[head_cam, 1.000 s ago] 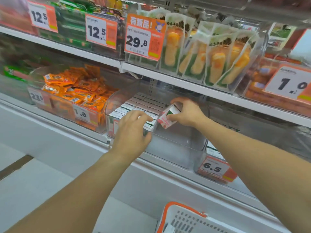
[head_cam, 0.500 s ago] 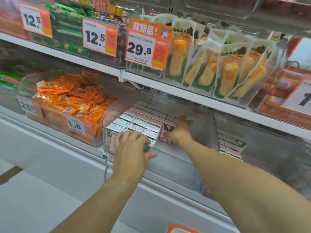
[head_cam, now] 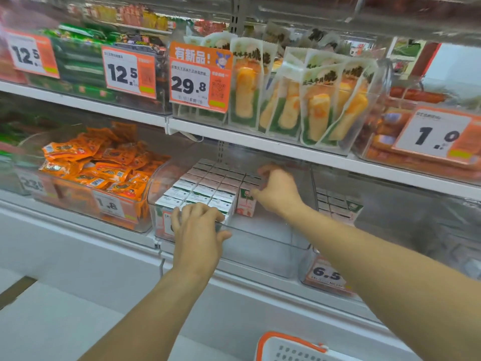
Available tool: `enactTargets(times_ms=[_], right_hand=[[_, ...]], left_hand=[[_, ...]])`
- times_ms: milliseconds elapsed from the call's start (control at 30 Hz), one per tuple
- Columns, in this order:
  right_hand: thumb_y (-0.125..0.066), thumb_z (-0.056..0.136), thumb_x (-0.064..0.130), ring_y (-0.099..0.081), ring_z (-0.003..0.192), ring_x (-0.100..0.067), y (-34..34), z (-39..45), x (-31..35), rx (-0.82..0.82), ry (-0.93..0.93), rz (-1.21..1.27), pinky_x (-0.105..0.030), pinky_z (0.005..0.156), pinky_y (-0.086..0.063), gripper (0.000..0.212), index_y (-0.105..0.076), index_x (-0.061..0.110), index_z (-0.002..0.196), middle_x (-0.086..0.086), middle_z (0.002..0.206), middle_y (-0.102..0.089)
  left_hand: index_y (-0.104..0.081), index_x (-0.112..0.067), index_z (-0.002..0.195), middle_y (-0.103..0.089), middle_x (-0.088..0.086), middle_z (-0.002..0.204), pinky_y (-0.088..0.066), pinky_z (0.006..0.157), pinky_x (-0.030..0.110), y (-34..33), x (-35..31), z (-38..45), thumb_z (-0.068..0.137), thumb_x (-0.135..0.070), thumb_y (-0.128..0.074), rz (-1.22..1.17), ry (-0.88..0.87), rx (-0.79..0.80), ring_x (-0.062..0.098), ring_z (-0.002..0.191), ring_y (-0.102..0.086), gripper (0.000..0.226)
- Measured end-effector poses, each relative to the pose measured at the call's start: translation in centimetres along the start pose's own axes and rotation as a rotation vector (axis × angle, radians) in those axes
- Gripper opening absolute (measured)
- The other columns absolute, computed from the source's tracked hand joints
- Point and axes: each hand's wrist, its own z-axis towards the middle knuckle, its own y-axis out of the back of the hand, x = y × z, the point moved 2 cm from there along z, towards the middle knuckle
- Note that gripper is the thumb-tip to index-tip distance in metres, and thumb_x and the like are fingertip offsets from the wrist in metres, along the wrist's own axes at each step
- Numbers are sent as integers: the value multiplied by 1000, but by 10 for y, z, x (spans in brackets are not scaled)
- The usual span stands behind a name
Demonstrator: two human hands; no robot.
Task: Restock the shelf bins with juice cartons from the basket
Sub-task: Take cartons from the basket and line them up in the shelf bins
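A clear shelf bin (head_cam: 263,247) on the lower shelf holds several rows of small white-topped juice cartons (head_cam: 208,186) packed to its left side. A pink-and-white juice carton (head_cam: 246,205) stands upright at the right end of those rows. My right hand (head_cam: 277,192) reaches into the bin and holds that carton at its top and right side. My left hand (head_cam: 200,229) grips the bin's front rim, fingers curled over the front cartons and thumb outside the wall. The white basket with an orange rim (head_cam: 289,346) shows at the bottom edge.
The bin's right half is bare. A neighbouring bin (head_cam: 335,204) to the right holds more cartons behind a 6.5 price tag (head_cam: 326,273). Orange snack packets (head_cam: 104,165) fill the bin on the left. The upper shelf (head_cam: 260,142) overhangs closely.
My right hand has carried the tilted carton down into the bin and stood it upright against the rows. My left hand stays on the bin's front rim.
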Motion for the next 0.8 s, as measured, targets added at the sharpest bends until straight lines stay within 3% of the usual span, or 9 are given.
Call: enactTargets(times_ms=[100,200,300,400,500,567,633,700,800], right_hand=[[-71,81,14,-61,68,-7,46,-73,7,-60,187,198,-12,64,-44,20,-62,20,98,7,83,-67],[-73,80,6,-61,62,-9,74,-144,-15,-54,305,276,-13,59,-45,15,-64,18,83,9,70,-65],[-73,78,0,-60,57,-7,78,-192,-63,118,338,272,-14,58,-44,20,-65,18,78,8,70,-65],[-74,76,-2,-60,57,-3,66,-226,-125,248,190,278,-10,58,-43,31,-65,27,75,8,69,-67],[-75,77,1,-63,59,-8,44,-263,-187,411,30,253,-12,59,-45,27,-66,26,78,4,70,-69],[-74,74,2,-65,61,-11,27,-286,-219,546,-43,195,-17,62,-51,22,-69,23,81,-1,73,-72],[-77,73,4,-64,61,0,11,-309,-245,662,-103,173,-17,65,-52,17,-73,14,87,1,75,-71],[-80,74,6,-59,59,7,-3,-331,-266,749,-156,171,-13,64,-49,18,-73,9,90,6,72,-67],[-78,76,3,-57,61,4,-21,-366,-293,860,-281,198,-19,68,-52,17,-71,11,90,3,77,-66]], left_hand=[[-67,-25,108,-56,-1,113,-27,107,42,6,-14,-5,82,-23,-75,52,1,40,24,118,-39,27],[-68,-20,102,-59,-3,103,-40,93,32,11,-43,-20,82,-13,-71,-185,-157,-10,18,106,-49,21],[-68,-20,98,-64,-8,84,-49,72,21,-1,-78,-50,85,-13,-67,-411,-278,317,10,77,-60,15],[-69,-19,98,-65,-9,78,-48,65,16,-30,-101,-89,86,-19,-69,-305,-339,724,9,70,-61,13],[-70,-17,100,-66,-8,84,-43,64,16,-66,-114,-126,87,-27,-69,-113,-392,985,5,69,-57,15],[-70,-15,101,-69,-3,92,-41,68,18,-93,-117,-153,88,-26,-68,-43,-371,1093,8,74,-57,17],[-71,-13,101,-69,-1,95,-42,72,19,-121,-115,-184,88,-23,-68,-31,-296,1134,11,81,-59,16],[-69,-9,101,-69,4,99,-49,79,27,-151,-104,-221,87,-21,-70,-53,-175,1201,19,89,-64,19],[-61,-6,114,-62,10,115,-51,89,37,-184,-82,-281,88,-23,-71,36,-95,1395,26,100,-61,33]])
